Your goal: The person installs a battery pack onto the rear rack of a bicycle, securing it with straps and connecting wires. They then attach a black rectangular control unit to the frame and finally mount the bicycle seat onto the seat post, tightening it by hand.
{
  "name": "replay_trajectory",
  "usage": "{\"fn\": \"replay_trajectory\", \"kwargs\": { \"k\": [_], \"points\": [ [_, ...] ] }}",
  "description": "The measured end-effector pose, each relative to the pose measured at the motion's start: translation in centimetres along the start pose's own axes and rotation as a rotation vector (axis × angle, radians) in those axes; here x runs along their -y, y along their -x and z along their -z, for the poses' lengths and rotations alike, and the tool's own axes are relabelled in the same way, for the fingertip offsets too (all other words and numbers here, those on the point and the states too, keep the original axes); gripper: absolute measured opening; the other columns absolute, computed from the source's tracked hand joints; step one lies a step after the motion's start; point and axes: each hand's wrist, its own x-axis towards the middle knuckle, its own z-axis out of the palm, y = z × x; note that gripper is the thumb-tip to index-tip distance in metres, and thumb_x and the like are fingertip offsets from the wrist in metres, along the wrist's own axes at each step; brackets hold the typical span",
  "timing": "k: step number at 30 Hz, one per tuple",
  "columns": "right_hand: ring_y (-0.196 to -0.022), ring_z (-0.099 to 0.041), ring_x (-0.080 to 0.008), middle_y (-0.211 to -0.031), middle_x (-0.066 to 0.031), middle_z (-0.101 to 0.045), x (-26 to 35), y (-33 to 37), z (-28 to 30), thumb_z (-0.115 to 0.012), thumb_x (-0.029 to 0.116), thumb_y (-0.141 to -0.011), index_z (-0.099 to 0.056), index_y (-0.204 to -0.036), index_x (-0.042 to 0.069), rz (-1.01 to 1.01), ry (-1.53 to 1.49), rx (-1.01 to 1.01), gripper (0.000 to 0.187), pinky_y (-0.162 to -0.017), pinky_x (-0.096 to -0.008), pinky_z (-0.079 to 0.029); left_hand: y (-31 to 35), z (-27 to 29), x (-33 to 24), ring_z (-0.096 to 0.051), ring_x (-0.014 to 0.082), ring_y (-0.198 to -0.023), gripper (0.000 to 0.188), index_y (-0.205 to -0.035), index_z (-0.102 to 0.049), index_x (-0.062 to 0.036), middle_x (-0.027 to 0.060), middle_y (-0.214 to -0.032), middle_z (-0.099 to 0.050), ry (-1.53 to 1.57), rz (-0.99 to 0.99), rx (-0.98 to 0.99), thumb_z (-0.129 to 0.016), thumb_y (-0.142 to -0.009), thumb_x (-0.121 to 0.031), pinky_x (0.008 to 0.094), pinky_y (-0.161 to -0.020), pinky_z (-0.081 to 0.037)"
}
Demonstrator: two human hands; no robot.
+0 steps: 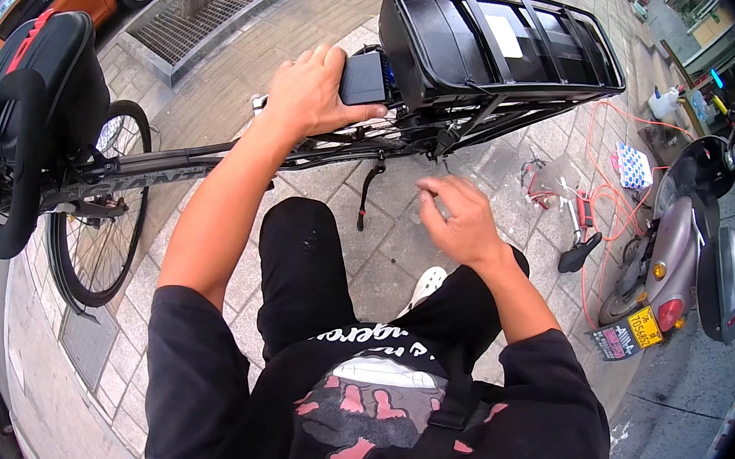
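Black box: we are gripping a small black box [362, 78] that is sitting at the front end of the rear rack, tight against the long black case, above the bicycle's frame.
Left hand: our left hand [308, 93] is wrapping over the box from the near side, thumb along its lower edge, fingers [318, 55] curling over the top and clenching on it.
Right hand: our right hand [461, 219] is hovering lower, apart from the bicycle, with fingertips pinching together; whether they are holding something tiny we cannot tell.
Black case: the long black case [500, 38] is lying inside the rear rack [498, 99], seemingly seated already.
Progress: we are judging that the case is in place and the box is only being pressed home or pulled free; which of the two we cannot tell.
Bicycle: the bicycle [143, 169] is standing on its kickstand [367, 195] on the paving.
Surroundings: an orange cord [610, 197] is trailing over the paving [380, 255] beside a parked scooter [688, 256].
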Motion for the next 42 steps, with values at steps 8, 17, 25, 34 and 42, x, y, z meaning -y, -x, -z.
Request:
{"fn": "replay_trajectory", "kwargs": {
  "k": [8,17,25,34,42],
  "points": [
    [-0.094,-0.062,-0.0306,-0.103,-0.0100,-0.067,3.8,-14.9,4.8,-0.080,0.027,-0.094,-0.075,-0.116,0.005,0.239,0.510,-0.179,0.032,-0.087,-0.0443,-0.047,0.8,-1.4,-0.4,-0.066,0.0351,-0.115,0.094,-0.133,-0.062,-0.0012,0.0155,-0.118,-0.068,0.034,-0.146,-0.290,-0.081,-0.079,-0.076,0.0476,-0.098,-0.052],
    [-0.073,-0.069,-0.0329,-0.087,-0.0119,-0.068,3.3,-16.3,3.2,-0.081,0.019,-0.092,-0.075,-0.114,0.001,0.219,0.474,-0.173,0.029,-0.064,-0.0434,-0.054,-0.1,-1.1,-0.5,-0.066,0.0347,-0.114,0.090,-0.124,-0.065,-0.0006,0.0153,-0.118,-0.068,0.052,-0.042,-0.171,-0.080,-0.079,-0.077,0.0481,-0.095,-0.053],
    [-0.065,-0.067,-0.0302,-0.082,-0.0107,-0.067,2.5,-16.7,2.5,-0.081,0.015,-0.089,-0.075,-0.110,0.002,0.298,0.466,-0.269,0.025,-0.058,-0.0409,-0.052,-0.4,-0.8,-1.6,-0.066,0.0360,-0.117,0.087,-0.123,-0.064,0.0013,0.0176,-0.121,-0.067,0.137,0.025,-0.122,-0.083,-0.080,-0.072,0.0497,-0.096,-0.054],
    [-0.067,-0.068,-0.0326,-0.084,-0.0111,-0.068,2.7,-16.7,2.0,-0.080,0.018,-0.087,-0.075,-0.106,0.003,0.280,0.468,-0.279,0.025,-0.059,-0.0426,-0.053,-0.5,-0.4,-1.4,-0.064,0.0340,-0.125,0.097,-0.126,-0.066,0.0017,0.0174,-0.126,-0.068,0.136,0.054,-0.072,-0.080,-0.077,-0.080,0.0485,-0.106,-0.051],
    [-0.071,-0.070,-0.0331,-0.086,-0.0115,-0.068,2.8,-16.2,2.0,-0.079,0.018,-0.087,-0.075,-0.107,0.003,0.272,0.486,-0.312,0.025,-0.062,-0.0433,-0.055,-0.5,-0.6,-2.9,-0.063,0.0335,-0.125,0.095,-0.123,-0.069,0.0018,0.0171,-0.126,-0.068,0.148,0.147,-0.100,-0.083,-0.072,-0.077,0.0489,-0.108,-0.049]
  ]
}}
